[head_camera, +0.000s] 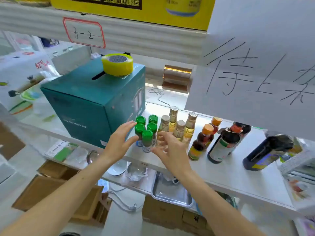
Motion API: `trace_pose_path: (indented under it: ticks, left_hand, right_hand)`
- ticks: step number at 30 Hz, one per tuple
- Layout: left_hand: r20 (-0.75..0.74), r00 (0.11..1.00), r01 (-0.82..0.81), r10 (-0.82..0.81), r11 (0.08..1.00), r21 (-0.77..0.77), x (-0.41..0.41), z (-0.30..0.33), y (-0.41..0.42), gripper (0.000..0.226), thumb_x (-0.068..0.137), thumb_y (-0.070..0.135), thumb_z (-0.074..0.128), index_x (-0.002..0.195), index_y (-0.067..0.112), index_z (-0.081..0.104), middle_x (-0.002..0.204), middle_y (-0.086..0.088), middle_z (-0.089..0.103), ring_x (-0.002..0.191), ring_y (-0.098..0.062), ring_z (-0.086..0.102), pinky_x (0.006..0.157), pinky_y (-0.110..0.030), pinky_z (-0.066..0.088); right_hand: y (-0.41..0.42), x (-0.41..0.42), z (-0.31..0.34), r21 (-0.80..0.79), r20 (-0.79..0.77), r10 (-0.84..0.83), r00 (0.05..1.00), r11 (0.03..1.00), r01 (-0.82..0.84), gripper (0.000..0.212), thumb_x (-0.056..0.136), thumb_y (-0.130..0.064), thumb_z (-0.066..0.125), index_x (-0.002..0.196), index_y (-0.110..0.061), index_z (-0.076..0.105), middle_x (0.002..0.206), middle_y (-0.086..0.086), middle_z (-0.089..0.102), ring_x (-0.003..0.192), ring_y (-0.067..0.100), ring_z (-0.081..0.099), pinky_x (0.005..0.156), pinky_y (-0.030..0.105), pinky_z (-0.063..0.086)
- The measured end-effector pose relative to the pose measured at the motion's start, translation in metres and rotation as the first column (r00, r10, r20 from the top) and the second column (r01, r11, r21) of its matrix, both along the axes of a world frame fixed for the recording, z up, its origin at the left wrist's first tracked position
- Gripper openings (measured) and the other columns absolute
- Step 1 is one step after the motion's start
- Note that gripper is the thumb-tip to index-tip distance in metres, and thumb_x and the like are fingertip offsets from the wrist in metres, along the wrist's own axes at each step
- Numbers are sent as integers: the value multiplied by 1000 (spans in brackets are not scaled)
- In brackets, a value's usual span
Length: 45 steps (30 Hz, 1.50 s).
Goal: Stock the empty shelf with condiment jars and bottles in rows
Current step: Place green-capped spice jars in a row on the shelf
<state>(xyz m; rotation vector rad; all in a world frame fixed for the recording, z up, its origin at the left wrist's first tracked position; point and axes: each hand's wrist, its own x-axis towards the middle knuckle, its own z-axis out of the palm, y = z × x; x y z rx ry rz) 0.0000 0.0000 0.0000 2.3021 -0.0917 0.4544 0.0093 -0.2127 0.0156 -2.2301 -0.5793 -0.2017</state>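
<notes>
Several green-capped spice jars (147,139) stand clustered on the white shelf (221,171). To their right stand several gold-capped bottles (179,128), two orange-capped sauce bottles (202,142) and two dark soy-type bottles (225,143); a dark bottle (265,152) leans farther right. My left hand (121,142) is spread with straight fingers just left of the green jars, fingertips at them. My right hand (167,147) hovers open just right of the front jar, in front of the gold-capped bottles. Neither hand holds anything.
A teal cardboard box (88,103) with a yellow tape roll (117,64) on top stands on the shelf left of the jars. A white paper sign (255,65) hangs over the right side. Bowls, a metal tray (172,195) and cartons lie below.
</notes>
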Motion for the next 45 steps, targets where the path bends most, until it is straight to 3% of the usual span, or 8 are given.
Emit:
trace_pose_path:
  ticks: [5,12,23,26,29,33,38,45]
  left_hand:
    - [-78,997,24,-26,999,-29,26,-30,12,52,92,13,61,142,15,46,145,-5,46,134,-15,40,112,-42,34]
    - [-82,995,54,-53,999,-1,52,-49,15,46,93,14,61,138,18,52,135,-5,50,127,-16,45,108,-30,36]
    - [50,999,5,-6,999,35,64,-58,19,35,83,17,74,118,15,68,111,-1,60,99,-7,55,91,-18,42]
    - [47,999,-10,9,1000,11,65,-58,18,33,84,16,73,117,13,68,109,0,58,96,-6,53,90,-21,45]
    - [5,1000,13,-13,1000,9,63,-59,17,47,86,13,69,132,10,57,112,-2,53,103,-14,55,94,-31,49]
    - [-66,996,66,-65,998,8,55,-56,12,59,90,8,64,143,0,40,118,-8,47,108,-12,47,99,-22,40]
    - [-122,987,111,-107,994,23,39,-52,7,51,92,12,61,138,-1,44,122,-10,44,110,-11,44,103,-25,38]
    - [-154,956,253,-251,967,-6,-2,-37,-36,40,93,13,59,131,6,47,123,-5,52,110,-16,51,97,-27,43]
  right_hand:
    - [39,16,-34,-37,-82,-90,993,995,87,60,79,-37,77,132,-24,52,118,-4,65,104,13,62,87,29,52]
    - [70,27,-56,-75,-90,-207,974,977,200,59,88,-31,69,140,-17,48,130,0,60,117,15,58,92,23,45]
    - [91,31,-67,-105,-31,-407,913,910,402,29,90,-33,66,111,-17,56,106,-1,63,87,21,63,59,27,43]
    - [90,29,-70,-86,-19,-402,915,913,399,35,88,-32,67,118,-18,55,109,-2,64,89,21,63,61,26,45]
    - [83,27,-73,-79,-69,-411,909,910,406,47,88,-34,67,130,-18,50,119,-1,63,101,21,62,70,31,50]
    - [69,20,-72,-82,-115,-404,907,914,397,53,88,-35,66,136,-19,48,127,-2,60,112,20,58,80,32,49]
    - [43,5,-66,-95,-182,-376,909,927,364,50,89,-43,63,133,-21,50,131,-2,55,113,20,54,82,33,46]
    - [-24,-29,-56,19,-290,-351,890,928,372,44,84,-36,71,120,-15,57,108,0,59,96,17,59,82,30,51]
